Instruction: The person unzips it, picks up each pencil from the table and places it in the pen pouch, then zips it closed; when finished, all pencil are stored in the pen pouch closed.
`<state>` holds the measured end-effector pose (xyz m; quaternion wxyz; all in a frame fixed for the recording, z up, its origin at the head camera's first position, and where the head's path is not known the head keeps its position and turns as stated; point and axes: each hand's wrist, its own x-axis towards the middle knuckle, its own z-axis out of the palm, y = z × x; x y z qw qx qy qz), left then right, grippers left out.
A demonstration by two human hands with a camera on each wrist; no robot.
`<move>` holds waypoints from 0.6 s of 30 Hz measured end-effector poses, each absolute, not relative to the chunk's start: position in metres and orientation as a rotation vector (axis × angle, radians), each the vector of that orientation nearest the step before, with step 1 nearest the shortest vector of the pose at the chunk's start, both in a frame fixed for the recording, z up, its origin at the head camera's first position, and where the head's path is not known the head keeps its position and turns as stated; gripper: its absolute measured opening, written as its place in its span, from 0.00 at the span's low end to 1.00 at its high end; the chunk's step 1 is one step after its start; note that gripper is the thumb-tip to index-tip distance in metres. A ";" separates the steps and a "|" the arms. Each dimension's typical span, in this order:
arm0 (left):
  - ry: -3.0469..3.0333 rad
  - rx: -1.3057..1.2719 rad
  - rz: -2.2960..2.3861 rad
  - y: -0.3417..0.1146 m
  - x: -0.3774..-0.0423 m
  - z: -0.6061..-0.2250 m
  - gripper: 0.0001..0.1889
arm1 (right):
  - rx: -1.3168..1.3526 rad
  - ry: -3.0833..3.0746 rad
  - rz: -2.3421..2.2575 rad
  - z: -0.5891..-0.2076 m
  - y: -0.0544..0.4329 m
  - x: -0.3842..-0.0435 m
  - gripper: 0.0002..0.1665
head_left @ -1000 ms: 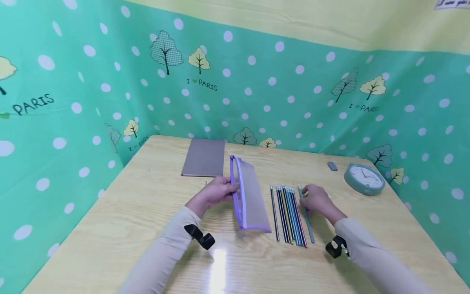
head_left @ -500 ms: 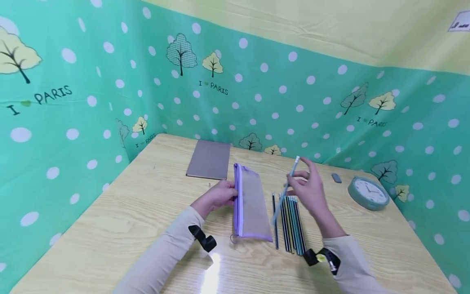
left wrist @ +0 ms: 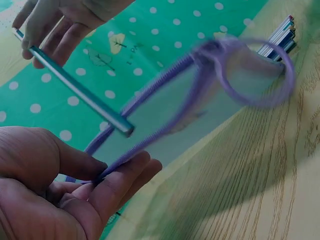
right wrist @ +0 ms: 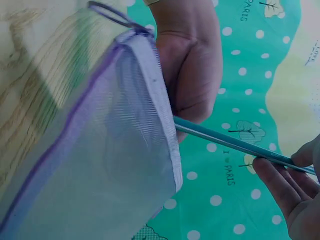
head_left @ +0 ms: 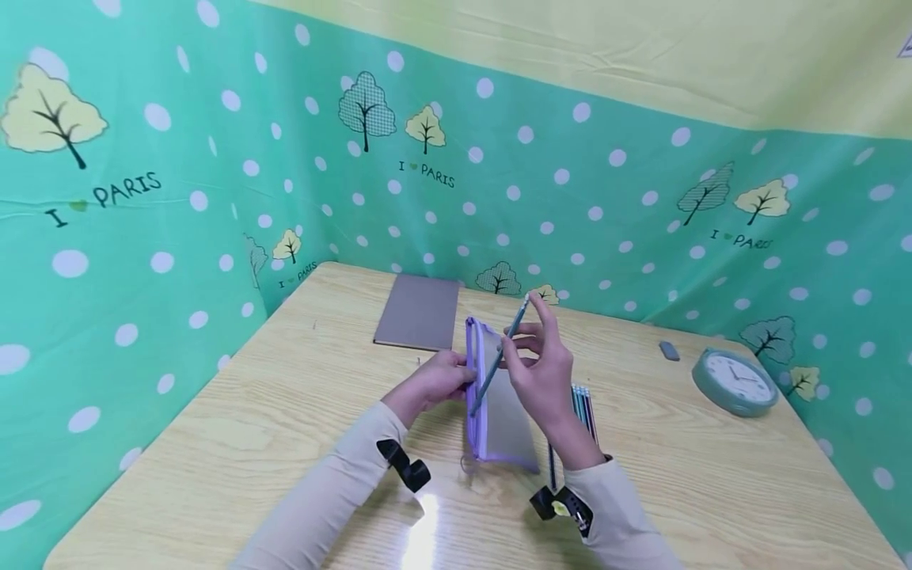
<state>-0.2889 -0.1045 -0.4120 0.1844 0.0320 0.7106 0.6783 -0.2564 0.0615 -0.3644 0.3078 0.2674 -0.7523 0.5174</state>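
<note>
My left hand [head_left: 435,378] pinches the open edge of a pencil pouch [head_left: 511,427] with sheer sides, purple trim and a zip. The pouch stands tilted over the table, its mouth spread in the left wrist view. Between thumb and fingertips my right hand [head_left: 545,380] holds a teal pencil [left wrist: 80,92] near its white-topped end. Slanting down to the left, the pencil has its lower end at the pouch mouth. Several more pencils [head_left: 584,408] lie on the table, partly hidden behind my right hand and wrist. A dark pencil [head_left: 552,469] shows beside the pouch.
A grey notebook [head_left: 419,311] lies flat at the back of the wooden table [head_left: 271,396]. To the right are a small grey-blue eraser-like block [head_left: 669,351] and a round teal clock [head_left: 735,381]. A green dotted curtain [head_left: 606,206] hangs behind the table.
My right hand has picked up the teal pencil from the right of the row and carried it left to the pouch mouth. My left hand has kept its grip on the pouch.
</note>
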 end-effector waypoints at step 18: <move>2.087 0.095 1.813 -0.108 -0.298 -0.410 0.18 | 0.771 -2.399 0.871 -0.371 0.089 -0.274 0.41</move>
